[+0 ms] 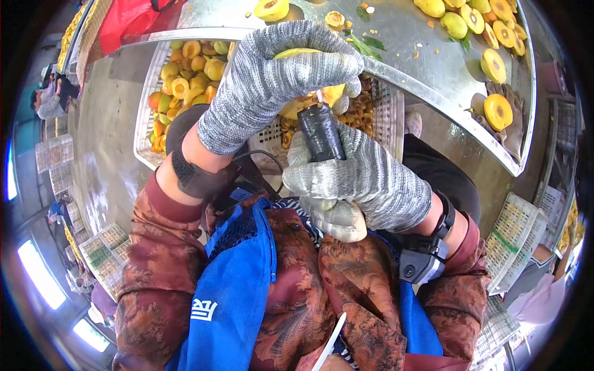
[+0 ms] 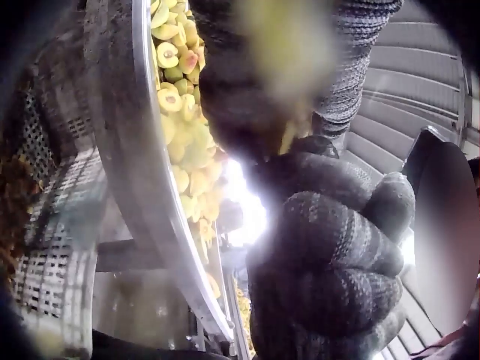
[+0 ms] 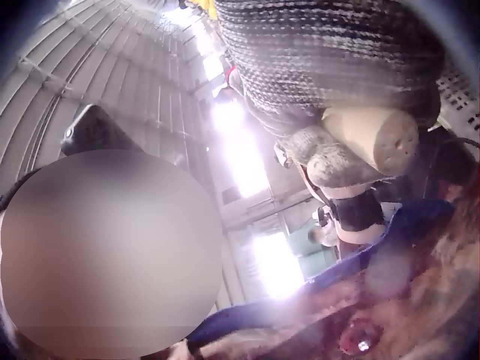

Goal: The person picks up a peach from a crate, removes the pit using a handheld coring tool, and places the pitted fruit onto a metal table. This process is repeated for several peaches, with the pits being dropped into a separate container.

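Note:
In the head view my left hand, in a grey knit glove, grips a yellow peach that is mostly hidden by the fingers. My gloved right hand is curled round a hand tool wrapped in black tape. The tool's narrow tip meets the fruit. A pale wooden handle end sticks out of the right fist in the right wrist view. Curled right-hand fingers show up close in the left wrist view, below the left glove.
A metal table ahead carries peach halves and a crumpled cloth. Below its edge, a white crate holds peaches; another crate holds brownish pits. A red bag lies at the upper left.

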Demonstrator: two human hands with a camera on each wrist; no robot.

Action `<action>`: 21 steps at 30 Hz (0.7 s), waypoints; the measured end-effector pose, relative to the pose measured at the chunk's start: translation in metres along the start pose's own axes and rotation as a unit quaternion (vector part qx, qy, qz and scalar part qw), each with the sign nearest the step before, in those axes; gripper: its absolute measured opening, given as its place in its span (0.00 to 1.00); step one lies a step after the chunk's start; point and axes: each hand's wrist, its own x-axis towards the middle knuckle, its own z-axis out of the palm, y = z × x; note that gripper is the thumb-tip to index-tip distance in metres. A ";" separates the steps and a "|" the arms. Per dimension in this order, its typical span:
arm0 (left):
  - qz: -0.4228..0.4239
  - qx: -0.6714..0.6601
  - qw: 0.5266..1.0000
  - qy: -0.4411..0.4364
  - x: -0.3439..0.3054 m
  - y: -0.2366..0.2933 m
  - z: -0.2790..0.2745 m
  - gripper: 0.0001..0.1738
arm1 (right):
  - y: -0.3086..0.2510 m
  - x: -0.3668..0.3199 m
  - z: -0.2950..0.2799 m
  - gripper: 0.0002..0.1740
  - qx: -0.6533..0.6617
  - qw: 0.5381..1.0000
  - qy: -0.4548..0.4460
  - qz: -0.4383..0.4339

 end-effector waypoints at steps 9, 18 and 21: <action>-0.013 -0.124 0.992 -0.008 -0.002 -0.003 0.007 0.12 | 0.001 -0.001 -0.001 0.14 0.112 0.993 -0.031 0.027; -0.017 -0.013 0.999 -0.043 0.009 0.005 -0.002 0.14 | -0.016 -0.003 0.002 0.11 0.061 0.994 -0.010 0.088; -0.011 -0.019 0.999 -0.044 0.006 0.007 0.001 0.16 | -0.009 -0.003 0.002 0.12 0.088 0.995 -0.021 0.045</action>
